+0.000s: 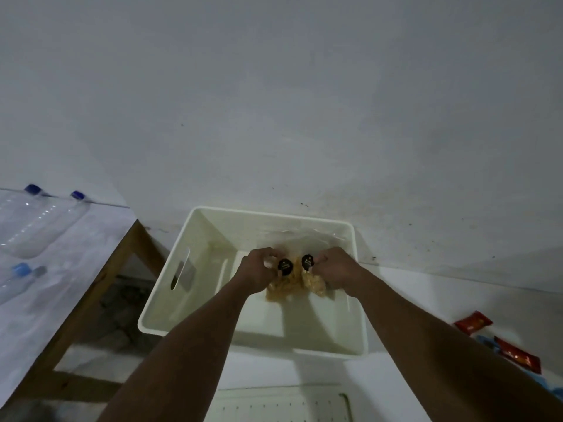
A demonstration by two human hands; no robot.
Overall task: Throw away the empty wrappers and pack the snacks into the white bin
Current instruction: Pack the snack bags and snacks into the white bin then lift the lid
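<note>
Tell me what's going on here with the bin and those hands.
A person is reaching both hands into the white bin. The left hand and the right hand each grip a clear snack bag with a round black label, held low inside the bin. Another clear bag lies at the back of the bin. Red snack packets wait on the surface to the right, not yet packed.

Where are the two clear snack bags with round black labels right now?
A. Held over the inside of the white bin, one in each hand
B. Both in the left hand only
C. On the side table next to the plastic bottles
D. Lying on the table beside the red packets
A: the left hand and the right hand each grip one of the snack bags inside the rim of the white bin.
</note>
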